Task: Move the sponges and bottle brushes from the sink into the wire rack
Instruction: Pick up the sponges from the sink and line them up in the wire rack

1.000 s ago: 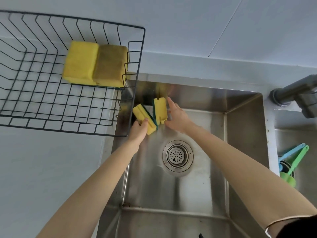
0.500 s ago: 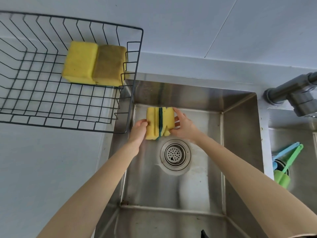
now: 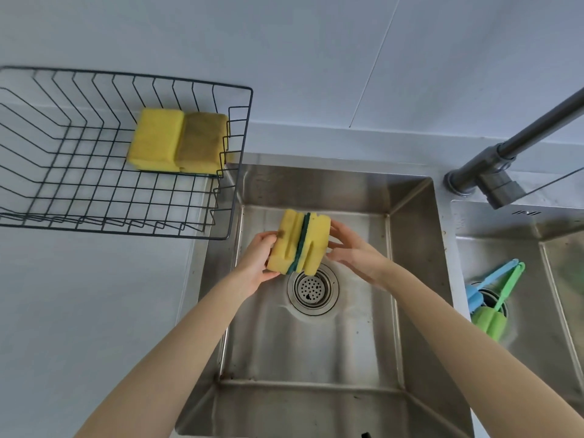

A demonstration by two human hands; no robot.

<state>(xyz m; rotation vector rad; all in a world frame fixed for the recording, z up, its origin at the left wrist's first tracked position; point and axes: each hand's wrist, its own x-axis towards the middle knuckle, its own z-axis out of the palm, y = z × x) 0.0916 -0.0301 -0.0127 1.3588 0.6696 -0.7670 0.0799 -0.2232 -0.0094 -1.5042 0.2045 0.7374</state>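
Two yellow sponges with green scouring sides are pressed together back to back above the left sink basin (image 3: 316, 358). My left hand (image 3: 257, 262) grips the left sponge (image 3: 284, 241). My right hand (image 3: 350, 248) presses the right sponge (image 3: 317, 240) from the other side. The pair hangs just above the drain (image 3: 313, 287). The black wire rack (image 3: 94, 191) stands on the counter at the left, with two yellow sponges (image 3: 177, 140) side by side in its far right corner. A blue bottle brush (image 3: 483, 287) and a green bottle brush (image 3: 493, 314) lie in the right basin.
A grey faucet (image 3: 493, 165) rises between the two basins, and its spout runs off to the upper right. White counter lies left of the sink, in front of the rack. A tiled wall stands behind.
The two sponges, held apart near the basin's far wall a second ago, are now pressed together. Both hands have lifted them up and toward me, above the drain.
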